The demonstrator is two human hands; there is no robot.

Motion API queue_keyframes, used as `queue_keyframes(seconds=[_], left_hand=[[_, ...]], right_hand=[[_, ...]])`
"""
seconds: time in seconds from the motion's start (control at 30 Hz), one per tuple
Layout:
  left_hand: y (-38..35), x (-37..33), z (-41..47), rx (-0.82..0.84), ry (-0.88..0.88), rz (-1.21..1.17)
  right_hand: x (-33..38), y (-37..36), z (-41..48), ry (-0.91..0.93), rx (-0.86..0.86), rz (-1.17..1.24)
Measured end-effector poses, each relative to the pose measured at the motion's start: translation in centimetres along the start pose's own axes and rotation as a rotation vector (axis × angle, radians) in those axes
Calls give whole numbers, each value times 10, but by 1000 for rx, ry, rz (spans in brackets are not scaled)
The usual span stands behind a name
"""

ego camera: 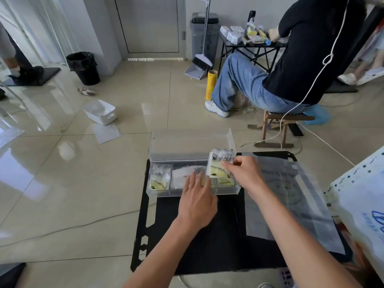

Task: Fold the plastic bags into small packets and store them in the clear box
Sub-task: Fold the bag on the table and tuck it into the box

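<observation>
Glossy beige tile floor (128,84), white walls (99,21) — black bin (84,68), wooden stool (276,129)

Clear box (154,193), lid raised, on black table (207,246); folded packets inside. Right hand (242,173) pinches a folded packet (218,166) above the box's right end. Left hand (197,201), fingers straight, presses on packets in the middle; flat plastic bag (291,204) lies beside.

The folded plastic packet (218,165) I pinch is clear, printed yellow and black; the flat table top (218,246) is black.

White basket (100,114) sits near black bin (84,67).
</observation>
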State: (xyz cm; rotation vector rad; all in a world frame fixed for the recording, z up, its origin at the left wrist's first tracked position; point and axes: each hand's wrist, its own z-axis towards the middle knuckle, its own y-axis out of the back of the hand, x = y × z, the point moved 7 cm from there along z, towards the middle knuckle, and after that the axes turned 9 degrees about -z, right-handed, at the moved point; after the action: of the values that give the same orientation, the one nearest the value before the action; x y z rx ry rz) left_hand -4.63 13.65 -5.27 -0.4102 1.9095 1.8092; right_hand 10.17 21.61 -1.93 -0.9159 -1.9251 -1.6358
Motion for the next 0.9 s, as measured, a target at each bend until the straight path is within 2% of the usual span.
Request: queue_keyframes(seconds=[0.13,0.23,0.4,0.5,0.6,0.8,0.9], left_hand=[[1,11,2,-61,5,-181],[7,25,8,-109,14,-193],[20,33,19,-192,178,-243],[28,43,26,-248,285,-343],[32,52,27,-242,323,-297],[35,48,24,-285,228,-259],[36,55,22,-315,233,-136]], right_hand=[[6,-9,8,-9,54,-20],[10,-6,10,-29,38,52],[13,-5,19,-28,55,70],[6,-15,20,-55,132,-25],[6,-29,17,-35,189,-154],[19,-58,8,36,53,-355],[24,-62,3,46,-38,-504]])
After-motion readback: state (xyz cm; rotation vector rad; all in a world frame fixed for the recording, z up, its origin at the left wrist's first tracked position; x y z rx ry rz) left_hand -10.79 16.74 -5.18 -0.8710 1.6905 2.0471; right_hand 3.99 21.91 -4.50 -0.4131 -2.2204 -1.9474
